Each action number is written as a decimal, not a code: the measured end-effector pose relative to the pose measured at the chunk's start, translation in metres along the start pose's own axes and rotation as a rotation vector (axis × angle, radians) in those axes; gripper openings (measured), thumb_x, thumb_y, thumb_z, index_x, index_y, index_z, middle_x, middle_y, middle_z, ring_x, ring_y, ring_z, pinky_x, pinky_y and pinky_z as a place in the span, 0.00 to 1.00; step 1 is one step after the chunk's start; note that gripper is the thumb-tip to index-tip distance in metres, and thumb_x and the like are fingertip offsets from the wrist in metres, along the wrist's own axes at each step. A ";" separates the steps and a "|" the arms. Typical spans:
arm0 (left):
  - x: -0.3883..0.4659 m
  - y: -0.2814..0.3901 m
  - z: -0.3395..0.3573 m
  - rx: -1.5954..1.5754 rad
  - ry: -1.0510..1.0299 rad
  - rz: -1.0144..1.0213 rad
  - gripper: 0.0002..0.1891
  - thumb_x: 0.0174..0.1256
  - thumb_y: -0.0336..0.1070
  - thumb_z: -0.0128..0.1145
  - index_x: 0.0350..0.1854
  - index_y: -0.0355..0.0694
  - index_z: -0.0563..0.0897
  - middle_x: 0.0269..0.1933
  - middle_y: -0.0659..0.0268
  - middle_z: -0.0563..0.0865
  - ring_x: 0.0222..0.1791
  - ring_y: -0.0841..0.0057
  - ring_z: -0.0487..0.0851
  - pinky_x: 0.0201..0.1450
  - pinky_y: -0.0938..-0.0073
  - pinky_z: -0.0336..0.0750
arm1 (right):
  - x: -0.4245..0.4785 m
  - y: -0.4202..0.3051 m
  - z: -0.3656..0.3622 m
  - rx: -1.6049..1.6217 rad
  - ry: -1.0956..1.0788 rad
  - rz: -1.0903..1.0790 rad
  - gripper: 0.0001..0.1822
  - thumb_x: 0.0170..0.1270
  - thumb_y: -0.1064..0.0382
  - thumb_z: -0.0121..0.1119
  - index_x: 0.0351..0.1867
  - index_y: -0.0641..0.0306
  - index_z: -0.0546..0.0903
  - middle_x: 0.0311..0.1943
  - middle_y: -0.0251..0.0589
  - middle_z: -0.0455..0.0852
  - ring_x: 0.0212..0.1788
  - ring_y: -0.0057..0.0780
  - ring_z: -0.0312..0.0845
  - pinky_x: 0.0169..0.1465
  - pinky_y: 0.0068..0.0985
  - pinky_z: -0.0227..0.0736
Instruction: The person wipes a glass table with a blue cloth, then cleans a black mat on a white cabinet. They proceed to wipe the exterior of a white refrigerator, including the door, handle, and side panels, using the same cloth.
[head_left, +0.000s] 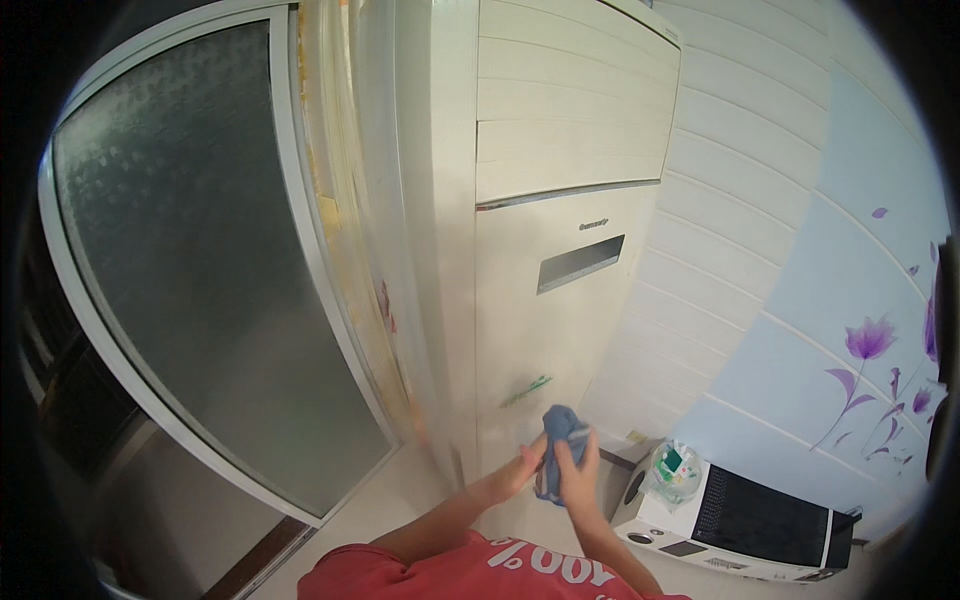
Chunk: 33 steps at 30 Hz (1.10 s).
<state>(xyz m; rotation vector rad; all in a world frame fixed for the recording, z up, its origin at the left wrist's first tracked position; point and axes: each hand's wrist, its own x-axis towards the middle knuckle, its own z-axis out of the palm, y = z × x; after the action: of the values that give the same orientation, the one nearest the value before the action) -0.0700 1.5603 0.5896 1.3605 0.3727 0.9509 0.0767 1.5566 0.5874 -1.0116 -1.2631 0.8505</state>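
Both hands grip a crumpled blue cloth with a pale stripe, held out in front of my body. My left hand closes on its lower left side. On the right side, my right hand has its fingers wrapped around the folds. Beyond the cloth stands a tall cream floor-standing air conditioner. Its front has a dark display window and a green mark low down. The cloth's underside is partly hidden by my fingers.
A sliding door with frosted glass is at the left, its floor track below. Low at the right, a white cabinet with a black top carries a plastic bag. A blue wall with purple flowers rises behind it.
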 end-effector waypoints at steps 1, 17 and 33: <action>0.001 0.008 -0.009 0.058 -0.040 0.041 0.55 0.63 0.81 0.21 0.80 0.37 0.41 0.80 0.62 0.51 0.79 0.67 0.51 0.79 0.63 0.45 | 0.014 -0.009 0.009 -0.047 0.138 -0.046 0.25 0.62 0.61 0.66 0.58 0.71 0.74 0.49 0.46 0.80 0.52 0.32 0.75 0.59 0.29 0.68; -0.055 0.067 -0.107 0.595 0.791 0.645 0.18 0.73 0.37 0.52 0.58 0.30 0.79 0.65 0.51 0.76 0.66 0.58 0.73 0.71 0.58 0.63 | 0.207 -0.218 0.152 -0.473 0.208 -1.303 0.20 0.41 0.54 0.77 0.36 0.56 0.83 0.44 0.39 0.81 0.47 0.42 0.75 0.50 0.37 0.66; 0.041 0.130 -0.079 1.361 1.172 0.627 0.39 0.68 0.38 0.56 0.75 0.25 0.52 0.75 0.46 0.59 0.76 0.52 0.56 0.77 0.54 0.48 | 0.306 -0.184 0.080 -0.364 0.219 -1.157 0.20 0.41 0.62 0.75 0.37 0.59 0.80 0.46 0.42 0.80 0.49 0.44 0.74 0.51 0.39 0.67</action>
<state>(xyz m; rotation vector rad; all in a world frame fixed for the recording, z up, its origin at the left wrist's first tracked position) -0.1491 1.6333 0.7046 1.9914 1.7919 2.2024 0.0320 1.7884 0.8668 -0.4558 -1.5371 -0.3796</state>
